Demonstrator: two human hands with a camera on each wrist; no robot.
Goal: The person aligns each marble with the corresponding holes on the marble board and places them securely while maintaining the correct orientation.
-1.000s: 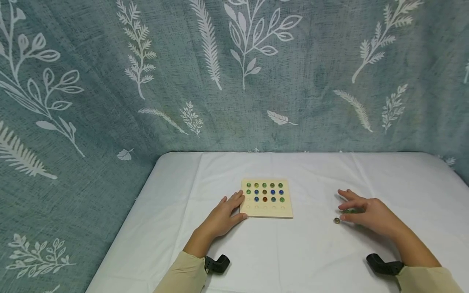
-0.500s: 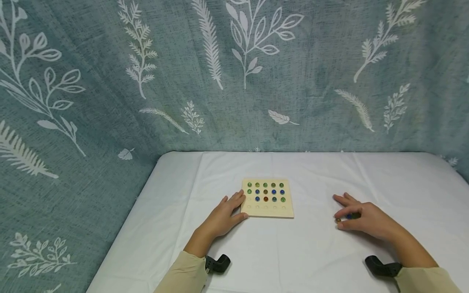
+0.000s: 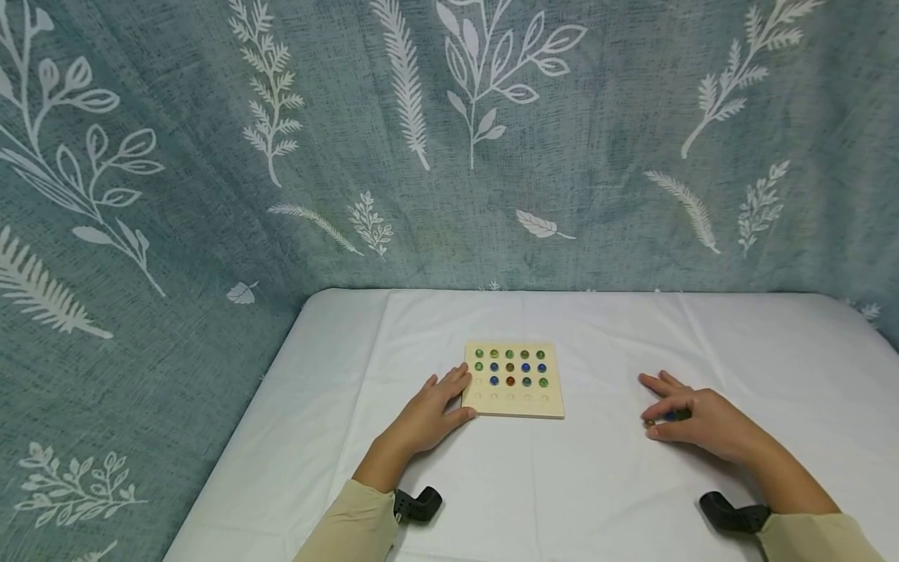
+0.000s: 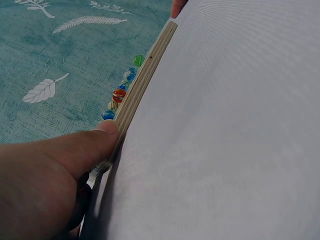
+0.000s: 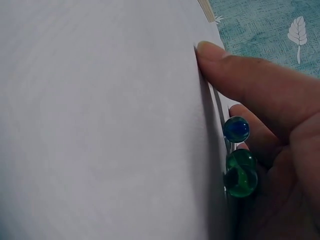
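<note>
A pale wooden board with rows of round hollows lies on the white cloth, many hollows filled with coloured glass marbles. My left hand rests along its left side, fingers extended; the thumb touches the board's edge in the left wrist view. Off to the right, my right hand is low over the cloth. Its thumb and forefinger pinch a brownish marble, which the thumb hides in the right wrist view. Under that palm lie a blue marble and green marbles.
White cloth covers the table around the board and hands. A blue-green leaf-patterned curtain hangs behind and at the left. Each wrist wears a black camera mount, such as the left one.
My right hand has moved slightly left and lowered, and its thumb and forefinger have closed on the brownish marble. The left hand and the board stay in place.
</note>
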